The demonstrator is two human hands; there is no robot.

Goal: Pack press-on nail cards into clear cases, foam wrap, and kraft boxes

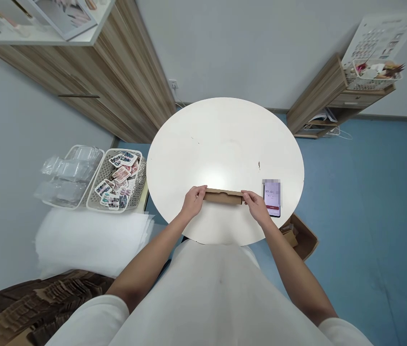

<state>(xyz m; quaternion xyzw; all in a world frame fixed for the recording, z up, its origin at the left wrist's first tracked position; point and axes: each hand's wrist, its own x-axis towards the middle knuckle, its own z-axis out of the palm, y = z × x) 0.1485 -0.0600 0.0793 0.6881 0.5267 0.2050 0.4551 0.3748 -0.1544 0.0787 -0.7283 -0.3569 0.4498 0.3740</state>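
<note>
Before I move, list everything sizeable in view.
Table: one, white, centre
Box: one, brown, over the table
Phone: one, dark-edged, table's right
Card basket: one, white, left of table
Cards: several, multicoloured, inside
Pack basket: one, white, farther left
Plastic packs: several, clear, inside
Sheets: one stack, white, left
Cardboard: many pieces, brown, lower left
Carton: one, brown, beside table, right
Cabinet: one, brown, upper left
Shelf unit: one, brown, upper right
Small basket: one, white, atop it
Poster: one, white, upper right
Floor: one, blue, beneath
Shirt: one, white, bottom centre
Left hand: one, bare, box's left end
Right hand: one, bare, box's right end
</note>
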